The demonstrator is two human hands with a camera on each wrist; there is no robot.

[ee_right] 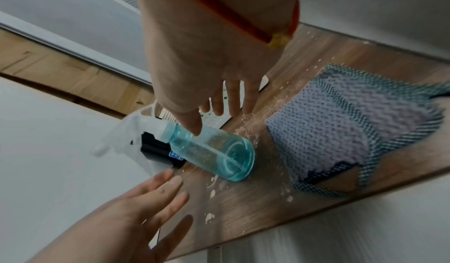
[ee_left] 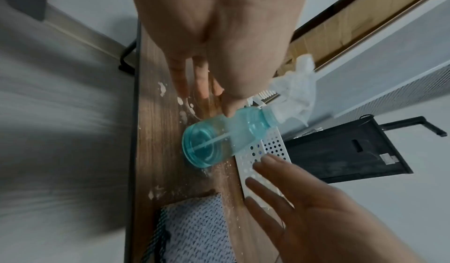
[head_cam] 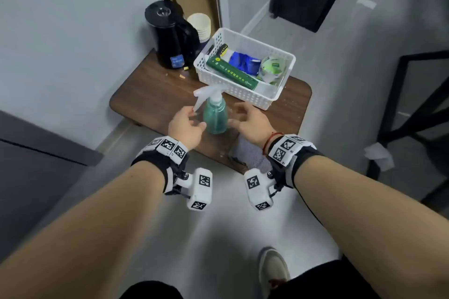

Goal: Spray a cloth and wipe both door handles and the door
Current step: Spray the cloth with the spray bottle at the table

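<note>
A teal spray bottle point(head_cam: 215, 114) with a white trigger head stands upright on the small wooden table point(head_cam: 150, 97). My left hand point(head_cam: 194, 116) hovers open just left of it, fingers spread near the trigger. My right hand point(head_cam: 237, 114) is open just right of the bottle. In the left wrist view the left hand point(ee_left: 209, 95) has its thumb tip at the shoulder of the bottle point(ee_left: 219, 142). In the right wrist view the right hand point(ee_right: 212, 111) has its thumb close to the bottle point(ee_right: 214, 151). A patterned grey-blue cloth point(head_cam: 252, 155) point(ee_right: 340, 122) lies at the table's near edge, under my right wrist.
A white perforated basket point(head_cam: 243, 94) with packets stands right behind the bottle. A black kettle point(head_cam: 170, 39) and stacked paper cups point(head_cam: 200, 23) sit at the table's back left. A black metal frame point(head_cam: 413, 104) stands to the right, with crumpled paper on the floor.
</note>
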